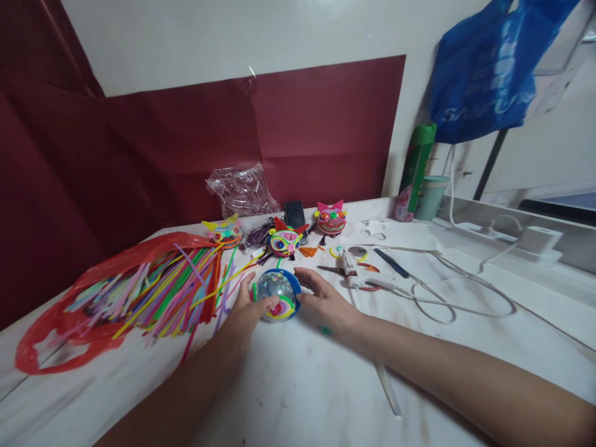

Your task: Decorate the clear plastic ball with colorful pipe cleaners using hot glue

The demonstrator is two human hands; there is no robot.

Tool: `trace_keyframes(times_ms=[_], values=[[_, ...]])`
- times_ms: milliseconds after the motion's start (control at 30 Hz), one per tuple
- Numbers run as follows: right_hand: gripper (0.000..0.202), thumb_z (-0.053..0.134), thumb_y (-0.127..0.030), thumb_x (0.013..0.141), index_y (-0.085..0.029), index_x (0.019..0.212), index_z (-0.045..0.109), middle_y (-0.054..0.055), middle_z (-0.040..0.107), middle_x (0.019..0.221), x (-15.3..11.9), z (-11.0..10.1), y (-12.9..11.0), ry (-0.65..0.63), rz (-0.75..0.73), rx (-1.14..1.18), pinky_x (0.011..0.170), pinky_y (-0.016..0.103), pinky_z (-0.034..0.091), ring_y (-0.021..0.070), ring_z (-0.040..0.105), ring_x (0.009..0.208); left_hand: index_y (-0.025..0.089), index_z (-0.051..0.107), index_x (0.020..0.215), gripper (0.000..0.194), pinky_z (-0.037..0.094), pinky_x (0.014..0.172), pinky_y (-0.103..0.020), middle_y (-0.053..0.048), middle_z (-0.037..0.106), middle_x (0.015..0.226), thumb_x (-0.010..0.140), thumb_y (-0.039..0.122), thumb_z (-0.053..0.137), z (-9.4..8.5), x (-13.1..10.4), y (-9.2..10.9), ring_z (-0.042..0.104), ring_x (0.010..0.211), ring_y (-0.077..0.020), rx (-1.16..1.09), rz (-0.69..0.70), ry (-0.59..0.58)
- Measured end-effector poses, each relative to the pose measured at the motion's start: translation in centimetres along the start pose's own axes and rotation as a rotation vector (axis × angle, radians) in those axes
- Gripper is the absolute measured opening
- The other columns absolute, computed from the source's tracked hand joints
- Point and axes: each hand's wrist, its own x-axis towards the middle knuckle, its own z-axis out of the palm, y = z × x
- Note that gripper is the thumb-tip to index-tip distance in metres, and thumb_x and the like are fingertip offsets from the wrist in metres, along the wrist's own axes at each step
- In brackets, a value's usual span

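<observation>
- I have the clear ball (272,285) between my two hands, above the near middle of the worktop (279,397); whether its underside touches the surface I cannot tell
- My left grip (246,304) is closed round the ball's left side, thumb laid across the front beside coloured loops (285,307)
- My right grip (328,304) curves at the blue edge on the right, thumb and fingers a little apart; I cannot tell whether it pinches that edge
- Just behind the ball sits a red-horned head (285,242), with a yellow-horned head (226,234) to its left and a pink-horned head (330,218) to its right
- On my left, fuzzy sticks (158,298) lie across a red plastic bag (30,354)
- Beyond my right wrist lie a white glue gun (350,266) and scissors (328,269)
</observation>
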Motion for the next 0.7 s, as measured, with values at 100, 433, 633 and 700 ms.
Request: trace_keyframes(times_ms=[100, 433, 633, 700], values=[[0.044, 0.064, -0.018, 0.064, -0.023, 0.107, 0.059, 0.007, 0.062, 0.120, 0.1, 0.0, 0.2, -0.003, 0.028, 0.015, 0.104, 0.041, 0.037, 0.0239, 0.051, 0.120, 0.030, 0.037, 0.138, 0.084, 0.053, 0.076, -0.035, -0.010, 0.063, 0.117, 0.065, 0.022, 0.077, -0.6, 0.6, 0.0, 0.067, 0.090, -0.0251, -0.088, -0.026, -0.064], [0.041, 0.058, -0.017, 0.068, -0.021, 0.109, 0.058, 0.007, 0.064, 0.113, -0.1, -0.1, 0.1, 0.012, 0.061, -0.072, 0.094, 0.039, 0.045, 0.0223, 0.059, 0.107, 0.026, 0.043, 0.131, 0.067, 0.054, 0.081, -0.041, -0.008, 0.068, 0.113, 0.069, 0.021, 0.070, -1.4, 2.1, -0.3, 0.066, 0.099, -0.0289, -0.320, -0.042, -0.260], [0.041, 0.056, -0.014, 0.071, -0.020, 0.112, 0.056, 0.007, 0.064, 0.111, -0.3, -0.1, -0.1, 0.015, 0.026, -0.179, 0.090, 0.037, 0.047, 0.0214, 0.059, 0.107, 0.023, 0.047, 0.131, 0.061, 0.051, 0.090, -0.045, -0.009, 0.067, 0.117, 0.074, 0.023, 0.067, -1.4, 2.5, -0.8, 0.063, 0.107, -0.0289, -0.406, -0.041, -0.357], [0.040, 0.056, -0.015, 0.072, -0.020, 0.112, 0.056, 0.007, 0.063, 0.113, -0.4, -0.1, -0.1, 0.022, 0.010, -0.209, 0.090, 0.037, 0.047, 0.0218, 0.058, 0.109, 0.023, 0.046, 0.133, 0.061, 0.050, 0.091, -0.046, -0.010, 0.067, 0.118, 0.075, 0.021, 0.066, -1.5, 2.5, -0.9, 0.064, 0.106, -0.0287, -0.416, -0.034, -0.359]])
